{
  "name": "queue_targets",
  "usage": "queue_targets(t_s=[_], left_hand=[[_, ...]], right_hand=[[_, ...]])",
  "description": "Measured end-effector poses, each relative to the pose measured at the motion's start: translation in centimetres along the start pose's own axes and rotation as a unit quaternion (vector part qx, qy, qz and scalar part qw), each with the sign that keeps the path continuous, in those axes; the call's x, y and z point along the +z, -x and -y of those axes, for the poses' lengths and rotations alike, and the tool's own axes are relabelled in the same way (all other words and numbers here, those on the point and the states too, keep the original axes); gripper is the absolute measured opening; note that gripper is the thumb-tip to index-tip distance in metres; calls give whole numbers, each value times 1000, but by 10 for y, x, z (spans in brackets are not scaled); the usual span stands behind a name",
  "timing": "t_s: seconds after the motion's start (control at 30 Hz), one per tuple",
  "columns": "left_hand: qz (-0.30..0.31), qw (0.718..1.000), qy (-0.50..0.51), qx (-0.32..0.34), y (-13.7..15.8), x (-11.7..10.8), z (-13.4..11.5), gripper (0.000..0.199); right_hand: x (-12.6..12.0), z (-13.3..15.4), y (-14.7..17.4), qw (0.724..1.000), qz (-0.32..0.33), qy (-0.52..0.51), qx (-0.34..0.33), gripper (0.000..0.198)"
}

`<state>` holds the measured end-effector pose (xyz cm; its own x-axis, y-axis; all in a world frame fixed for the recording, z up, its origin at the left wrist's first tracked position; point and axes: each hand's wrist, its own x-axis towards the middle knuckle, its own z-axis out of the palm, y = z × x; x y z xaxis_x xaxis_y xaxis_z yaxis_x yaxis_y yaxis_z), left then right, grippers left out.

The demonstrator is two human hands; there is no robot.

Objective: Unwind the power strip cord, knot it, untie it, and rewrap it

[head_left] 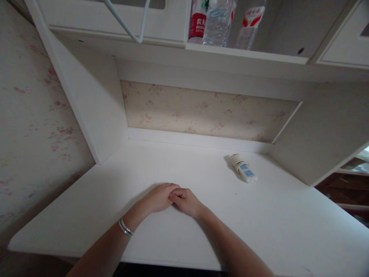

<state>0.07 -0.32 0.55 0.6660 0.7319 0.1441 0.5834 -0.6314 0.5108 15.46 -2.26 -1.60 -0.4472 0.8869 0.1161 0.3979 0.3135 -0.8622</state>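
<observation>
Nearest of all, from six o'clock, two bare forearms lean in over the front edge of the white tabletop (178,246), and there's a silver bracelet (126,227) at eight o'clock on the left wrist. In to the middle of the dial we go, and the hands meet! The left hand (160,198) lies low, its back turned up, its fingers running in against its partner; part of them is hidden, so how far that grip is closed I cannot tell. The right hand (187,201) presses up to it, grip curled closed, thumb bent in, fingertips against the left hand. Whether it clasps those left fingers or merely rests on them, I can't call it from here.

Out to two o'clock now, well apart from both hands: a white power strip (247,173) with blue socket faces, lying aslant on the tabletop, its pale cord (239,161) wound around the far end. Beyond, at twelve o'clock, floral wallpaper (201,111) fills the gap under the cabinet. Higher and farther, between twelve and one, the shelf (245,53) carries a red-labelled bottle (197,25), a clear bottle (215,25) beside it, and, to the right, a bottle with a red-and-white label (250,21), all upright.
</observation>
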Motion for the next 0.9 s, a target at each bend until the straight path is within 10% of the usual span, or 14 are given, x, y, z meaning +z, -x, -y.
queue_targets(t_s=[0.2,0.33,0.5,0.73,0.9], left_hand=[[-3,1000,4,-9,0,2,1,29],[-12,1000,-12,-12,1,5,5,33],[-7,999,-34,-14,3,6,8,40],[-1,999,-30,-12,2,5,8,38],[-3,1000,-22,-11,2,6,8,38]], right_hand=[[-10,3,0,997,-26,63,-26,36],[-43,-8,2,968,-198,151,-3,36],[-100,-29,16,878,-383,277,78,40],[-159,-63,55,677,-517,463,245,48],[-183,-101,73,657,-525,380,386,71]])
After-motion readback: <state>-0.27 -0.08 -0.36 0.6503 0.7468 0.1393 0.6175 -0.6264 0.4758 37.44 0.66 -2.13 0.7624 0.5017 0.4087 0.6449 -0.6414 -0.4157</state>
